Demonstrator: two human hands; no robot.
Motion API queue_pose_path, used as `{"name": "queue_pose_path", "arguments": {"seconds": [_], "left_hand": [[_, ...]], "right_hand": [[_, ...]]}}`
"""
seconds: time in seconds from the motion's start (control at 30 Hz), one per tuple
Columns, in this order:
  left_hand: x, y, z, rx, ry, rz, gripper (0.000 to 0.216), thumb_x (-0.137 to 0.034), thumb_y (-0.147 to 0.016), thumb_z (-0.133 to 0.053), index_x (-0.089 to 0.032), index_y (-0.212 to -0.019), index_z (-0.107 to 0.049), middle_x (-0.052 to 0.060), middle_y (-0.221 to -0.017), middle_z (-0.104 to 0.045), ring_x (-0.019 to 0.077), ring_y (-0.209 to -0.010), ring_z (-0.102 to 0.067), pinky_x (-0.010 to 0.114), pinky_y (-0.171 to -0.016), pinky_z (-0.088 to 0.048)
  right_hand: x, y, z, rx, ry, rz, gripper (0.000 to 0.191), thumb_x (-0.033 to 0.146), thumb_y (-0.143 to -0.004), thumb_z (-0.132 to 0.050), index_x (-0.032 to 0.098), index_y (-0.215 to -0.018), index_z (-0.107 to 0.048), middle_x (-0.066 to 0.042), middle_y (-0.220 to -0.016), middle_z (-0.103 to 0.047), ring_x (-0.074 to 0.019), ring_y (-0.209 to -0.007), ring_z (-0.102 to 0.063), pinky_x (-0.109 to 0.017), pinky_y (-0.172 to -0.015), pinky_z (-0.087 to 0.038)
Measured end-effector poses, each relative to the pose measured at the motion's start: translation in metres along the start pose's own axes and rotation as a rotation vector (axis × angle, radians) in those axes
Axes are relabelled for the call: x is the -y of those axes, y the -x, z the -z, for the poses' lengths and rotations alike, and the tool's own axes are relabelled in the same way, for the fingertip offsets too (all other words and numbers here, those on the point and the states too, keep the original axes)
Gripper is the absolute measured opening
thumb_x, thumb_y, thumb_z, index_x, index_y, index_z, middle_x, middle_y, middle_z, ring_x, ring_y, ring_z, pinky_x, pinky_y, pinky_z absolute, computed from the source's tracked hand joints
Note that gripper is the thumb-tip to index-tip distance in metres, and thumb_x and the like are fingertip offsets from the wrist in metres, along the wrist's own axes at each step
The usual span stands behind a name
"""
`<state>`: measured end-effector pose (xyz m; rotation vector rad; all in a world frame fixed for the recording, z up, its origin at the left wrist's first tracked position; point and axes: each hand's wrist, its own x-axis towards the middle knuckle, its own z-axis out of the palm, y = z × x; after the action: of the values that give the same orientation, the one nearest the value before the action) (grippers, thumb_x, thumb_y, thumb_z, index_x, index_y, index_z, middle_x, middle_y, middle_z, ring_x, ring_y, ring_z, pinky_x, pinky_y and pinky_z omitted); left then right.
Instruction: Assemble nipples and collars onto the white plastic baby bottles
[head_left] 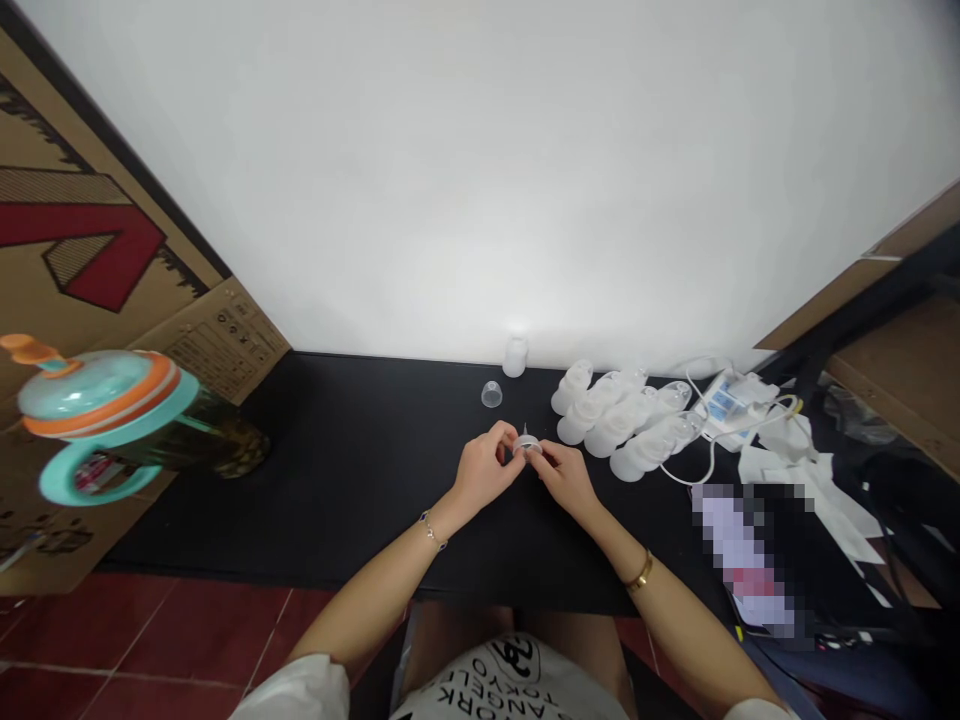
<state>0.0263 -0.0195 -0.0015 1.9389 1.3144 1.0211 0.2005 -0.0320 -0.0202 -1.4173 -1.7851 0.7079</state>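
Observation:
My left hand [487,464] and my right hand [564,476] meet above the middle of the black table. Fingers of both are closed on the rim of a small white bottle collar [528,442], which has a thin pointed tip sticking up. Just beyond, a clear dome-shaped cap [491,394] rests on the tabletop. Farther back, close to the wall, stands a small white bottle body [515,356] without a cap. To the right of my hands, several white bottles with clear caps [634,415] lie grouped together.
On the left stands a large jug [112,400] with a teal handle and orange trim, beside a cardboard box [82,220]. At right are a white cable [712,460], papers [795,450] and a blurred-out device [750,560]. A white wall [510,180] rises behind the table [360,520].

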Motion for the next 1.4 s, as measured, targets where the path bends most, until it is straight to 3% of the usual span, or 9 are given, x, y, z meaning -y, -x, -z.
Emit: {"name": "queue_pose_path", "arguments": {"seconds": [0.77,0.93,1.17,1.4], "left_hand": [[-0.0001,-0.0002,-0.0014,0.0,0.068,-0.008,0.007,-0.024,-0.085,-0.059,-0.023,-0.09,-0.055,-0.005,-0.07,-0.062,0.0109,-0.056,-0.053,0.023,-0.059,-0.04],[-0.002,-0.0009,0.0004,0.018,0.103,0.009,0.015,-0.024,-0.085,-0.06,-0.024,-0.1,-0.059,-0.006,-0.067,-0.061,0.011,-0.056,-0.054,0.022,-0.059,-0.041],[-0.0017,-0.0007,-0.0004,0.017,0.122,0.009,0.014,-0.034,-0.093,-0.057,-0.023,-0.099,-0.06,-0.006,-0.064,-0.059,0.0114,-0.057,-0.057,0.022,-0.06,-0.042],[-0.0012,0.0,-0.0024,0.01,0.054,0.014,0.012,-0.033,-0.094,-0.054,-0.022,-0.095,-0.058,-0.007,-0.06,-0.054,0.0112,-0.054,-0.052,0.022,-0.058,-0.037]], "right_hand": [[0.0011,0.0007,-0.0002,0.011,-0.028,-0.01,0.039,0.041,-0.097,-0.048,0.022,-0.063,-0.05,0.002,-0.053,-0.051,-0.0147,-0.052,-0.048,-0.027,-0.052,-0.033],[0.0007,-0.0002,0.0005,0.029,-0.065,-0.01,0.039,0.04,-0.097,-0.049,0.021,-0.063,-0.051,0.002,-0.053,-0.05,-0.0145,-0.052,-0.048,-0.027,-0.052,-0.032],[0.0028,-0.0004,0.0008,0.03,-0.081,-0.017,0.044,0.045,-0.101,-0.044,0.022,-0.065,-0.05,0.002,-0.055,-0.052,-0.0152,-0.054,-0.051,-0.026,-0.054,-0.035],[0.0043,0.0017,-0.0007,0.044,-0.048,-0.01,0.043,0.042,-0.102,-0.041,0.022,-0.065,-0.048,0.002,-0.057,-0.053,-0.0154,-0.055,-0.051,-0.026,-0.055,-0.035]]}}
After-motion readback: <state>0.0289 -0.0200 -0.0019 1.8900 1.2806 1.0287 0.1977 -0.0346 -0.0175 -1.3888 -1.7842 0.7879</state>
